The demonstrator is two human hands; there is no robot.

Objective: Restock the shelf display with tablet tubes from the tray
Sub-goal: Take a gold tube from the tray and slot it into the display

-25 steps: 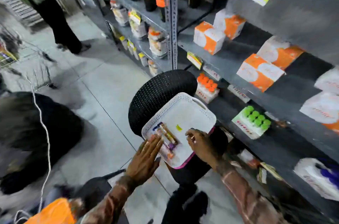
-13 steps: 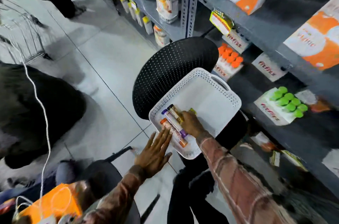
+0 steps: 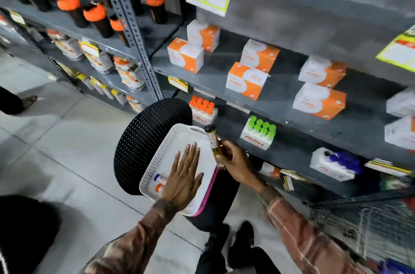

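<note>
A white perforated tray rests on a black chair seat. My left hand lies flat on the tray, fingers spread, partly covering two tablet tubes at its near-left corner. My right hand holds a brown tablet tube with a dark cap upright above the tray's right edge. On the grey shelf behind stand a display box of orange-capped tubes, one of green-capped tubes and one with purple-capped tubes.
A black perforated chair back stands left of the tray. Orange-and-white boxes fill the shelf above. A wire trolley is at the lower right. Another person's foot shows at the far left on the tiled floor.
My right hand has lifted a brown tube out of the tray and raised it toward the shelf. My left hand moved from the tray's edge onto the tray. The view tilted up.
</note>
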